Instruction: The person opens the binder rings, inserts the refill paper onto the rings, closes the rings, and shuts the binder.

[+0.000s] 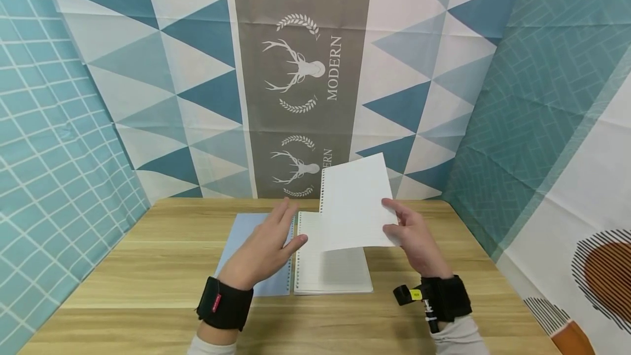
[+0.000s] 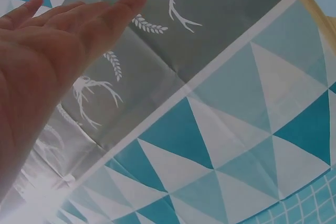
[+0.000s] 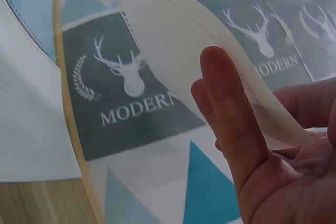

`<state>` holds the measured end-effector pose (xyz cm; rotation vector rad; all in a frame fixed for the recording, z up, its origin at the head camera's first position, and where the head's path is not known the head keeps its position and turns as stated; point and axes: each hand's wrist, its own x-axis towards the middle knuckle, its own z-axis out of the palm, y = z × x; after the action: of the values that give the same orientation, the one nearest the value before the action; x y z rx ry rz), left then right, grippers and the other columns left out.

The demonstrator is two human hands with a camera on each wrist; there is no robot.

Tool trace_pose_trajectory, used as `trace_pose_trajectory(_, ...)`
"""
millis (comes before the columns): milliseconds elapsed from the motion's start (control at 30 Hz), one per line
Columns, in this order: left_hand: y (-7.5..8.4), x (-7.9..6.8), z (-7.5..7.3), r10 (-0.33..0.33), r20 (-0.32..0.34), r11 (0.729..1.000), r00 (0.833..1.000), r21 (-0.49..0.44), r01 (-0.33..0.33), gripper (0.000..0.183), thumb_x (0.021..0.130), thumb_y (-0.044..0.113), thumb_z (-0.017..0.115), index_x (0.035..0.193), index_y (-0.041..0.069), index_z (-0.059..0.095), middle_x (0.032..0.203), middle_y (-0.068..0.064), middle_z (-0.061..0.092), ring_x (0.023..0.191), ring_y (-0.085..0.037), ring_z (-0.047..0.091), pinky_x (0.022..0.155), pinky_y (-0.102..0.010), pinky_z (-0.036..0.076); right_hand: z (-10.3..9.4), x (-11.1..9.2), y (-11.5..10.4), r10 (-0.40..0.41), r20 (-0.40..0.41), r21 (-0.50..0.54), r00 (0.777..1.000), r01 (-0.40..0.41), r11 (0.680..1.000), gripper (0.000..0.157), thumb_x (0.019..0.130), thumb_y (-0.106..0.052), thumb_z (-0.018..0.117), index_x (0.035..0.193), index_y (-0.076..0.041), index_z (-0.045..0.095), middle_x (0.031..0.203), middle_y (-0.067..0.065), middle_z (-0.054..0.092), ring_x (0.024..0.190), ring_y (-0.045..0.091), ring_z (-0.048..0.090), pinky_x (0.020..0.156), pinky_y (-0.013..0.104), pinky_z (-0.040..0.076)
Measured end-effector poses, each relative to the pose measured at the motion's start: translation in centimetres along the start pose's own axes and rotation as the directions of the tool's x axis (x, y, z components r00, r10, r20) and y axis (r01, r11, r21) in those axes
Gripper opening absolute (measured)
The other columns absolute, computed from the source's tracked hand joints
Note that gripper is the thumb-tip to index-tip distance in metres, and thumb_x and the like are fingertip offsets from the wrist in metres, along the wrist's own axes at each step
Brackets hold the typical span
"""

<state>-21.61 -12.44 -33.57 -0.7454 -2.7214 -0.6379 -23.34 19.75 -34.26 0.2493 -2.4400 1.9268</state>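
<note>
My right hand (image 1: pixel 416 237) holds a loose white sheet of paper (image 1: pixel 357 204) by its right edge, between thumb and fingers. Torn binding holes run down the sheet's left side, and it is raised above the notebook. In the right wrist view the sheet (image 3: pixel 173 45) curves away from the fingers. Below it an open notebook (image 1: pixel 345 281) with lined pages lies on the table, its blue cover (image 1: pixel 271 281) folded out to the left. My left hand (image 1: pixel 266 248) hovers over the cover and binding with fingers extended, holding nothing. In the left wrist view that hand (image 2: pixel 58 51) shows straight fingers.
A wood-grain table (image 1: pixel 148 278) carries the notebook. Behind it hangs a patterned cloth (image 1: pixel 300 125) with deer heads and triangles. Blue tile-patterned cloth (image 1: pixel 54 141) stands at the left, and a teal patterned one (image 1: pixel 542 108) at the right. Both wrists wear black straps.
</note>
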Motion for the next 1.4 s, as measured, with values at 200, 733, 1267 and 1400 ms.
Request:
trace_pose_trajectory(200,1.8,0.8,2.2,0.123,0.039,0.99,0.992,0.063,-0.126,0.065,0.105,0.041,0.054,0.157,0.008,0.036,0.162,-0.024,0.034,0.148,-0.042,0.039,0.113,-0.057,0.041,2.6,0.4,0.2,0.029,0.014,-0.003,0.999,-0.029,1.0,0.063,0.096,0.007,0.052,0.156,-0.003,0.035,0.17,0.016,0.019,0.156,0.035,0.021,0.122,0.053,0.029)
trace_pose_trajectory(733,1.8,1.2,5.5,0.137,0.153,0.985,0.979,0.088,-0.151,0.057,0.106,0.034,0.053,0.157,0.014,0.038,0.163,-0.023,0.034,0.147,-0.044,0.041,0.108,-0.059,0.046,6.6,0.6,1.7,0.011,0.028,-0.058,1.0,-0.009,0.998,0.06,0.094,0.008,0.052,0.153,0.0,0.041,0.161,0.023,0.037,0.125,0.034,0.057,0.092,0.039,0.058)
trace_pose_trajectory(1267,0.0,1.3,7.2,0.024,0.228,0.999,0.973,0.035,-0.033,0.059,0.106,0.032,0.054,0.158,0.014,0.035,0.165,-0.021,0.032,0.149,-0.042,0.038,0.112,-0.057,0.043,7.8,1.0,2.8,0.027,0.025,-0.147,0.999,-0.023,0.989,0.061,0.09,0.01,0.053,0.15,-0.001,0.045,0.161,0.024,0.037,0.147,0.04,0.037,0.116,0.062,0.034)
trace_pose_trajectory(1400,-0.3,1.4,7.4,0.006,0.236,0.999,0.972,0.039,-0.016,0.06,0.106,0.035,0.053,0.159,0.015,0.034,0.166,-0.019,0.031,0.15,-0.04,0.037,0.112,-0.057,0.043,8.1,1.0,3.2,0.007,0.032,-0.151,0.999,-0.002,0.989,0.06,0.091,0.01,0.052,0.15,-0.001,0.046,0.16,0.023,0.038,0.147,0.039,0.038,0.116,0.062,0.034)
